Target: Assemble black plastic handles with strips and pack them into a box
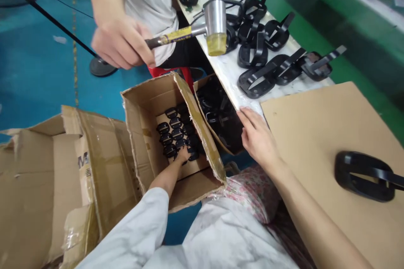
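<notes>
So the left hand [183, 154] is down inside the open carton [139, 117], right at the near end of the rows of small black oval parts [177, 133] sitting on a cardboard sheet. Can't tell whether its fingers are closed on one or just touching; too small and dark in there. The right hand [257, 132] isn't gripping anything: it rests with fingers loosely extended over the edge of the worktop [225, 67], by the brown board [303, 134].

As for handling, I'd guess moulded plastic: light, stiff, hard to break. The shine on them hints at a slippery surface, so I'd pinch the rim across opposite long edges rather than poke at the flat face. They sit close together, so a wide grab could nudge the neighbours.

The bigger strapped piece [362, 176] on the board, at the right, looks like a chunkier handful. I'd take that by the oval body; the strap sticking out looks thin and probably flexes. (Similar strapped pieces [259, 88] crowd the far part of the worktop, so snagging seems possible there.)

Heads up: at far left a co-worker's hand [121, 46] grips a yellow-faced hammer [216, 27], held up beyond the carton.
</notes>
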`<act>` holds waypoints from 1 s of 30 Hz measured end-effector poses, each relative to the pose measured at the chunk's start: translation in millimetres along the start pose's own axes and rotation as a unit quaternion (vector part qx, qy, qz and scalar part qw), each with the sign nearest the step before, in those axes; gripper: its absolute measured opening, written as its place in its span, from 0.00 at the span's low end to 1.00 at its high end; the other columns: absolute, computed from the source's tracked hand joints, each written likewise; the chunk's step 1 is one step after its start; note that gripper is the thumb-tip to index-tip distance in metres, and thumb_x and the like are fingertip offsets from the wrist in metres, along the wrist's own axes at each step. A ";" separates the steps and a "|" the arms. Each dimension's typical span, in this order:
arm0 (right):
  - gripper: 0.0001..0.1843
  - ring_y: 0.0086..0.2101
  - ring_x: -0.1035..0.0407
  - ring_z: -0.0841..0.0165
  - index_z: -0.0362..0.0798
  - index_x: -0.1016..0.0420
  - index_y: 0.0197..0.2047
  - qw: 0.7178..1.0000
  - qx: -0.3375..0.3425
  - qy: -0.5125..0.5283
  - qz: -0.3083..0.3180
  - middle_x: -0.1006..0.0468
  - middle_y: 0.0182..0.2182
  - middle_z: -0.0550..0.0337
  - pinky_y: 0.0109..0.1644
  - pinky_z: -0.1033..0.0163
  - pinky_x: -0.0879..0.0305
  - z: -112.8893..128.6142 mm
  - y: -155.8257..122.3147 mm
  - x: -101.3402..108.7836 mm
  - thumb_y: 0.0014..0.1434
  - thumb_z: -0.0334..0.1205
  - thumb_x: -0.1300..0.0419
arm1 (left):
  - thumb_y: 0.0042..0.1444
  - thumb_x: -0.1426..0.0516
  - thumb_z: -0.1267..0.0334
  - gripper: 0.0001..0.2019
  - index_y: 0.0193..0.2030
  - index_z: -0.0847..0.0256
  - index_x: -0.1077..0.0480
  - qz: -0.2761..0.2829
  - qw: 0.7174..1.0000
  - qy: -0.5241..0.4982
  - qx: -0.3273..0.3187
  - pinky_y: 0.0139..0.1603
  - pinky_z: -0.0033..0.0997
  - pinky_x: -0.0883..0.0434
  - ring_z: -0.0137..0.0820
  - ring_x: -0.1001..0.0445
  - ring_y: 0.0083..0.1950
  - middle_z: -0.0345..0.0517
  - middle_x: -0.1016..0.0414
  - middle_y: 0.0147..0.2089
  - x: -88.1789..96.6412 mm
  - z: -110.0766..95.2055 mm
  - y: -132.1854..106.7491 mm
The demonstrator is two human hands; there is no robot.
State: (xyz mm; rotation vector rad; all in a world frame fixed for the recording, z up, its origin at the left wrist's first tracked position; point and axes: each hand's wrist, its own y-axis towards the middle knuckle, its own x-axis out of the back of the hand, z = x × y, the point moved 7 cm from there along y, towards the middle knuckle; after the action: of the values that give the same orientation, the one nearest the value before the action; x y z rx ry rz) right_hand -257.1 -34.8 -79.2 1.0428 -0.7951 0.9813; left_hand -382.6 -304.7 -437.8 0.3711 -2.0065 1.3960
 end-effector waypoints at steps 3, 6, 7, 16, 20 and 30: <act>0.41 0.72 0.40 0.48 0.45 0.41 0.78 1.000 -0.008 0.011 0.007 0.34 0.73 0.41 0.76 0.36 0.39 -1.4 -1.7 -2.2 0.62 0.19 0.48 | 0.67 0.36 0.56 0.32 0.74 0.58 0.38 -0.029 0.998 0.036 0.050 0.69 0.60 0.30 0.53 0.34 0.73 0.60 0.40 0.77 -15.9 11.0 13.3; 0.41 0.73 0.41 0.49 0.43 0.38 0.76 1.000 -0.016 0.005 0.019 0.35 0.73 0.41 0.77 0.37 0.41 -1.6 -3.1 -2.0 0.61 0.17 0.47 | 0.59 0.31 0.60 0.50 0.82 0.57 0.53 -0.028 0.996 0.068 0.048 0.77 0.55 0.40 0.57 0.54 0.83 0.66 0.60 0.84 -23.0 14.0 30.3; 0.41 0.73 0.42 0.50 0.43 0.38 0.76 1.000 -0.019 0.002 0.022 0.35 0.73 0.41 0.77 0.38 0.41 -1.5 -3.3 -1.7 0.61 0.17 0.47 | 0.56 0.29 0.61 0.55 0.83 0.56 0.57 -0.022 0.996 0.078 0.042 0.78 0.54 0.43 0.57 0.58 0.84 0.67 0.64 0.85 -24.2 14.1 36.4; 0.41 0.73 0.42 0.50 0.48 0.39 0.76 0.999 -0.030 -0.006 0.027 0.35 0.73 0.42 0.75 0.35 0.39 0.1 -1.9 -0.4 0.62 0.17 0.47 | 0.51 0.27 0.63 0.55 0.81 0.50 0.50 0.031 0.987 0.156 -0.023 0.73 0.60 0.38 0.62 0.48 0.80 0.66 0.63 0.85 -39.9 -3.3 61.6; 0.42 0.74 0.43 0.50 0.51 0.41 0.77 0.999 -0.037 -0.003 0.031 0.36 0.74 0.44 0.75 0.34 0.39 -0.4 -2.4 -0.9 0.63 0.17 0.47 | 0.63 0.33 0.58 0.38 0.77 0.56 0.41 0.036 0.983 0.174 -0.054 0.71 0.61 0.33 0.55 0.35 0.73 0.63 0.47 0.80 -41.7 -9.1 56.9; 0.43 0.74 0.44 0.50 0.56 0.42 0.77 0.998 -0.053 -0.001 0.046 0.39 0.76 0.48 0.75 0.31 0.39 -0.5 -2.2 -1.1 0.64 0.18 0.48 | 0.68 0.37 0.56 0.22 0.65 0.59 0.29 0.088 0.981 0.146 -0.089 0.58 0.51 0.21 0.43 0.23 0.60 0.54 0.27 0.65 -45.4 -13.8 47.2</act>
State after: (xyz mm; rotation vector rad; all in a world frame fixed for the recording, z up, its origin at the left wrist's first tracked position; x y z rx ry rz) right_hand -255.4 -35.0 -81.0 0.9224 -0.8929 1.0046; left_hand -370.7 -279.7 -498.8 -0.0883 -1.9331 1.2774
